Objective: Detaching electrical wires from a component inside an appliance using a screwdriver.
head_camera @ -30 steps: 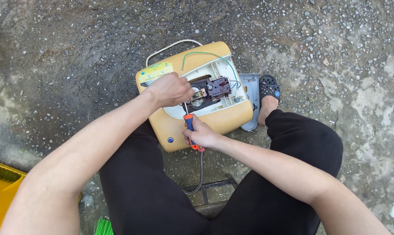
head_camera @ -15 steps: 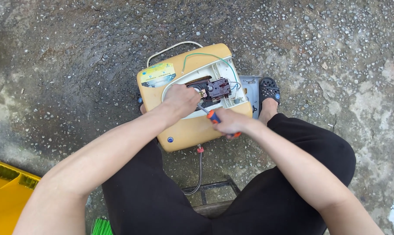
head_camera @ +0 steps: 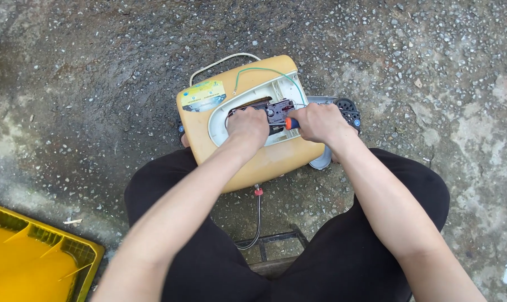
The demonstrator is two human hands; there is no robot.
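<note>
Head view: yellow appliance [head_camera: 267,162] lies opened on the ground between the knees. Left hand [head_camera: 248,126] presses its dark inner block [head_camera: 276,112]; right hand [head_camera: 319,122] grips a screwdriver [head_camera: 290,123]. A slipping tip could nick the green wire [head_camera: 264,71].

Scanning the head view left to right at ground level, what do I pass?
Yellow crate → yellow appliance casing → left hand → black component block → orange-handled screwdriver → right hand → dark sandal.
</note>
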